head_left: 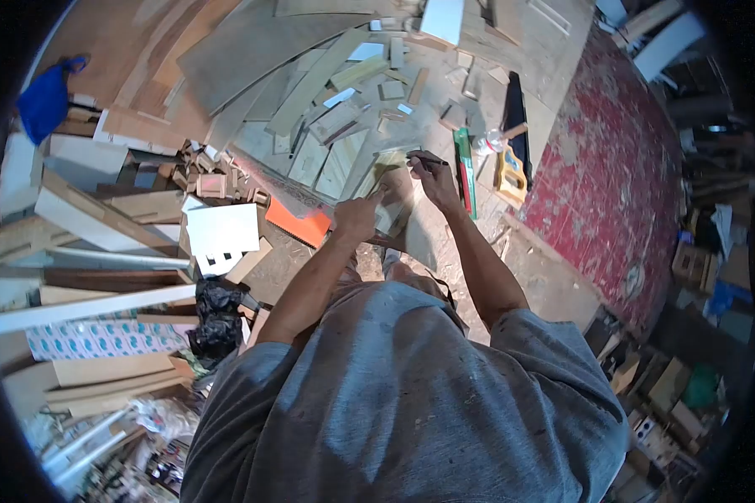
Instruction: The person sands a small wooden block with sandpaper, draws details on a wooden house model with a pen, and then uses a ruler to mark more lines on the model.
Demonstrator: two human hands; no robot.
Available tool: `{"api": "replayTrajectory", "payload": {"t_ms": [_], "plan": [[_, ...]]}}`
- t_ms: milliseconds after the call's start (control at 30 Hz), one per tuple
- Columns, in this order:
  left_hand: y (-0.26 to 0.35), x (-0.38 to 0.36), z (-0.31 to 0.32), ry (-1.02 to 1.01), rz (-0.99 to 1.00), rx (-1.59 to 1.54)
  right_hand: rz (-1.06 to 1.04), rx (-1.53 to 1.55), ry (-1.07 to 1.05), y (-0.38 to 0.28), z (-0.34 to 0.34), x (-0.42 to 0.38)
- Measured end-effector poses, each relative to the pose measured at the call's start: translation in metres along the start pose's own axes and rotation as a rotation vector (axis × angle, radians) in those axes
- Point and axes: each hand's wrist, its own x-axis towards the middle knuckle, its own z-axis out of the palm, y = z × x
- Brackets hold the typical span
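My right hand (434, 180) is closed around a dark, slim pen-like marker (429, 158), its tip at the far edge of a wooden board (400, 194). That board lies in front of my legs at the near side of the work surface. My left hand (356, 218) grips the board's left side, one finger stretched over its top; the fingers underneath are hidden. Just right of my right hand lies a green and red long tool (464, 172). A handsaw with a yellow handle (512, 174) and a dark blade rests beyond it.
Wood offcuts (390, 90) and thin boards (260, 63) cover the work surface ahead. An orange saw-like blade (298, 222) lies left of my left hand. A clear bottle (486, 142) stands near the yellow handle. Stacked timber (101, 214) fills the left; a worn red panel (608, 176) lies right.
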Motion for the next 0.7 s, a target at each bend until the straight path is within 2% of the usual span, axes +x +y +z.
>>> {"api": "replayTrajectory", "payload": {"t_ms": [33,100,167,233,367,567,667,700], "plan": [[-0.003,0.000,-0.007,-0.059,0.020,-0.036,0.036,0.052,0.082,-0.021,0.000,-0.014],[-0.017,0.007,-0.009,-0.081,0.096,-0.055,-0.131,-0.069,0.230,0.005,0.011,-0.033],[-0.032,0.019,-0.010,-0.097,0.170,-0.074,-0.113,-0.124,0.235,0.004,0.028,-0.054],[-0.045,0.039,-0.011,-0.337,0.158,-0.197,-0.185,-0.215,0.219,-0.010,0.045,-0.069],[-0.072,0.065,0.010,-0.307,0.306,-0.298,-0.214,-0.351,0.276,-0.008,0.075,-0.063],[-0.072,0.061,-0.009,-0.463,0.250,-0.403,-0.088,-0.460,0.243,-0.008,0.091,-0.056],[-0.074,0.056,-0.014,-0.382,0.350,-0.496,-0.163,-0.468,0.297,-0.001,0.091,-0.058],[-0.079,0.057,-0.010,-0.286,0.396,-0.503,-0.159,-0.471,0.304,0.000,0.090,-0.059]]}}
